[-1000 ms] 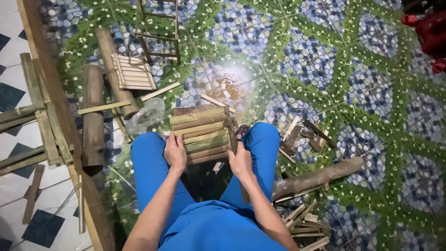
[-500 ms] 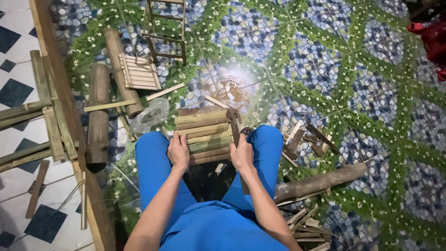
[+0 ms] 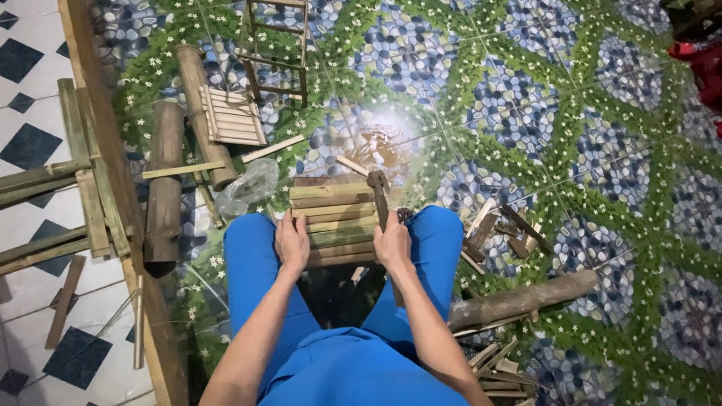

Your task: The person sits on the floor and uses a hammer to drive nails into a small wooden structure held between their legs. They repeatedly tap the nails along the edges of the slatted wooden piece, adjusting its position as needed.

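Observation:
A small panel of bamboo slats (image 3: 332,218) lies on the patterned floor between my knees in blue trousers. My left hand (image 3: 292,242) rests on the panel's left edge, fingers pressing the slats. My right hand (image 3: 392,242) grips the handle of a hammer (image 3: 379,193), whose dark head hangs over the panel's upper right corner. A short loose slat (image 3: 352,165) lies just beyond the panel.
Left of me lie two thick bamboo logs (image 3: 164,180), a small slatted seat (image 3: 230,115), a little ladder-like frame (image 3: 275,46) and a clear plastic bag (image 3: 248,186). Offcuts (image 3: 492,229) and a log (image 3: 523,299) lie to my right. A wooden beam (image 3: 113,180) borders the tiled floor.
My right hand has brought the hammer up, so its head now stands over the panel's upper right corner. The left hand stays on the slats.

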